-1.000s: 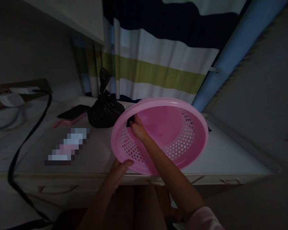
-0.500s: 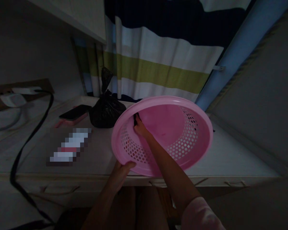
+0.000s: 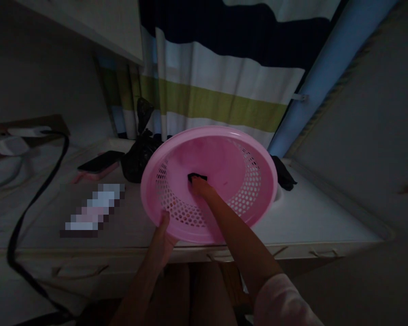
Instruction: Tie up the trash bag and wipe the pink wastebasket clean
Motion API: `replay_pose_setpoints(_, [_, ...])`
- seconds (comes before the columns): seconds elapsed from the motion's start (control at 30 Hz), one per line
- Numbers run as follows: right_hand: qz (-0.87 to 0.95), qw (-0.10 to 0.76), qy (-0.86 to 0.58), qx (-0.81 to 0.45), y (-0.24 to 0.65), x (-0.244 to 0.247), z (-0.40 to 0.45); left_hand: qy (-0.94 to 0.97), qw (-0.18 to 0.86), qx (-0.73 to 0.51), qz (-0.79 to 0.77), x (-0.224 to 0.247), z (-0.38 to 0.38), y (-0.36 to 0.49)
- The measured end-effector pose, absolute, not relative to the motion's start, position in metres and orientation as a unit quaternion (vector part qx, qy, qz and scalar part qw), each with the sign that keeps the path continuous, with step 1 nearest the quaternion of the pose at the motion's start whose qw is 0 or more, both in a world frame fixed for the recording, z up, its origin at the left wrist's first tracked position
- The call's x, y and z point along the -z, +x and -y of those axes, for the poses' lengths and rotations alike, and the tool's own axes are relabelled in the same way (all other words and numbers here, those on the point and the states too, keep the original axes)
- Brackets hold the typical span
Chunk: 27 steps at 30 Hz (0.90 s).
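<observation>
A round pink plastic basket point(image 3: 268, 170) with perforated sides is tilted so that its open mouth faces me. My left hand point(image 3: 163, 237) grips its near-left rim, the thumb over the edge and the other fingers hidden underneath. Inside the basket is my right hand point(image 3: 201, 184), closed on a black cloth point(image 3: 197, 176) that lies against the inner bottom. Only part of the cloth shows past my fingers.
Left of the basket stand a knotted black plastic bag point(image 3: 138, 158) and a dark phone on a pink object point(image 3: 100, 164). A black item point(image 3: 284, 173) lies at the right rear. A black cable point(image 3: 37, 203) hangs from a wall socket; a striped curtain point(image 3: 217, 99) is behind.
My right hand has moved the cloth from the basket's left inner wall to its bottom. The basket has shifted and turned slightly, bringing the black item at right into view.
</observation>
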State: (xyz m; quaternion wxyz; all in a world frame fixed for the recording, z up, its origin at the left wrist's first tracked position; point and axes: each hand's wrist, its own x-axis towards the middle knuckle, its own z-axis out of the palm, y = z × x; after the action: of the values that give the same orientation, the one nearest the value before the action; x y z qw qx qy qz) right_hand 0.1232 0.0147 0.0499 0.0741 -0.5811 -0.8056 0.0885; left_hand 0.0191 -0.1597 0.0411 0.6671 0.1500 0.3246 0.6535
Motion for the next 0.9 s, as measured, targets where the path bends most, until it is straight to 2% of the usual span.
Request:
replay_pose_setpoints(0.27, [0.814, 0.033, -0.576, -0.073, 0.127, -0.051, -0.016, 0.166, 0.616, -0.676, -0.367, -0.041, 0.163, 0.017])
replay_pose_setpoints(0.9, [0.813, -0.019, -0.570, -0.115, 0.133, -0.059, -0.018, 0.212, 0.600, -0.658, -0.404, -0.048, 0.165, 0.004])
